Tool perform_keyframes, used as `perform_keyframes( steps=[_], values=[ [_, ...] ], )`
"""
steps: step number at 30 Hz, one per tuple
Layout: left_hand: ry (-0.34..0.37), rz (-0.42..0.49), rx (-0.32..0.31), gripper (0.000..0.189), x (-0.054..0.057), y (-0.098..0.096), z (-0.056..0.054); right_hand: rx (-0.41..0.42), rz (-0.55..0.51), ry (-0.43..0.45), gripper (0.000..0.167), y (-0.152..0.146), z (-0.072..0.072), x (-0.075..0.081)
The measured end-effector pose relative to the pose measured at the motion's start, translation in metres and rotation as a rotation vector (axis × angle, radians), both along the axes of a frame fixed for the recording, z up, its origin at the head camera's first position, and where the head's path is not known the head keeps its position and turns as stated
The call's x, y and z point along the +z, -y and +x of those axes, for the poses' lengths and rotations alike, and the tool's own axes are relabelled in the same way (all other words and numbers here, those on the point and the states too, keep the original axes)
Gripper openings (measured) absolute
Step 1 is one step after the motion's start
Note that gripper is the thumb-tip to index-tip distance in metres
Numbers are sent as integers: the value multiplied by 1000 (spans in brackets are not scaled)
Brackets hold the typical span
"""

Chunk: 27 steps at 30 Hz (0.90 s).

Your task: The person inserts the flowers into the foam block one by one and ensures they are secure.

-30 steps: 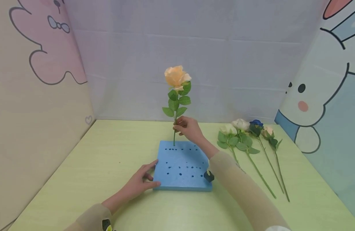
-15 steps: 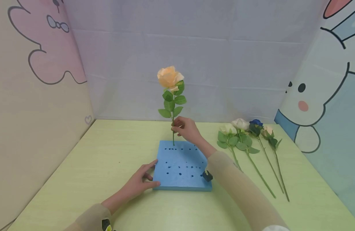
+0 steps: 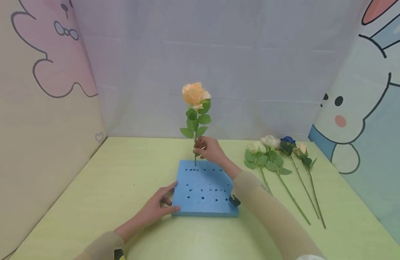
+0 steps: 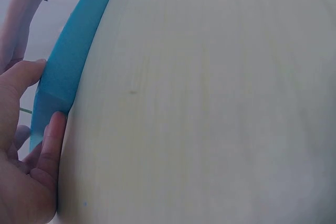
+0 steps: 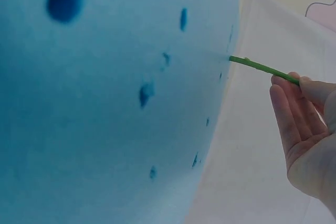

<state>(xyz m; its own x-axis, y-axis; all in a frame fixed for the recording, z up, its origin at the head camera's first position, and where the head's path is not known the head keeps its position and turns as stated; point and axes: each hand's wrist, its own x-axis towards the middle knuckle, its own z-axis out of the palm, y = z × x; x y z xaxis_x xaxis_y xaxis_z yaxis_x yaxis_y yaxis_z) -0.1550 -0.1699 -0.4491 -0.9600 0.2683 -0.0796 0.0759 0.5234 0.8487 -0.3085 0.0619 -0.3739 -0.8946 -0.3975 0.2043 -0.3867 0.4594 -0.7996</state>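
Note:
My right hand (image 3: 210,148) pinches the green stem of a peach rose (image 3: 196,94); the bloom stands nearly upright above the hand. The stem's lower end meets the back part of a blue foam board (image 3: 206,180), near a row of holes. In the right wrist view the stem (image 5: 262,67) touches the board's surface; how deep it sits I cannot tell. My left hand (image 3: 152,206) rests against the board's left side, thumb at the front-left corner and index finger farther back. The left wrist view shows its digits touching the board's edge (image 4: 73,51).
Several roses lie at the right of the table (image 3: 105,195): two whitish ones (image 3: 256,147), a blue one (image 3: 287,141) and a pale peach one (image 3: 300,150), stems toward me. A dark patch (image 3: 234,200) shows by my right sleeve. Cartoon-printed walls (image 3: 346,108) enclose the table.
The bloom first tipped left, then came back nearly upright and slightly lower. My right hand shifted a little left and down, still pinching the stem. My left hand stayed at the board.

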Motion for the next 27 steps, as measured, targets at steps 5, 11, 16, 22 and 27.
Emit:
perform_keyframes(
  steps=[5, 11, 16, 22, 27],
  values=[
    [7, 2, 15, 84, -1, -1, 0, 7, 32, 9, 7, 2, 2, -1],
    [19, 1, 16, 84, -1, -2, 0, -8, 11, 40, 9, -1, 0, -4],
    [23, 14, 14, 84, -1, -3, 0, -10, 7, 36, 9, -3, -1, -7],
    [24, 14, 15, 84, -2, -2, 0, 0, 21, 34, 6, -2, 2, -4],
    [18, 4, 14, 84, -3, -1, -1, -2, 40, 19, 6, 0, 2, -4]
  ],
)
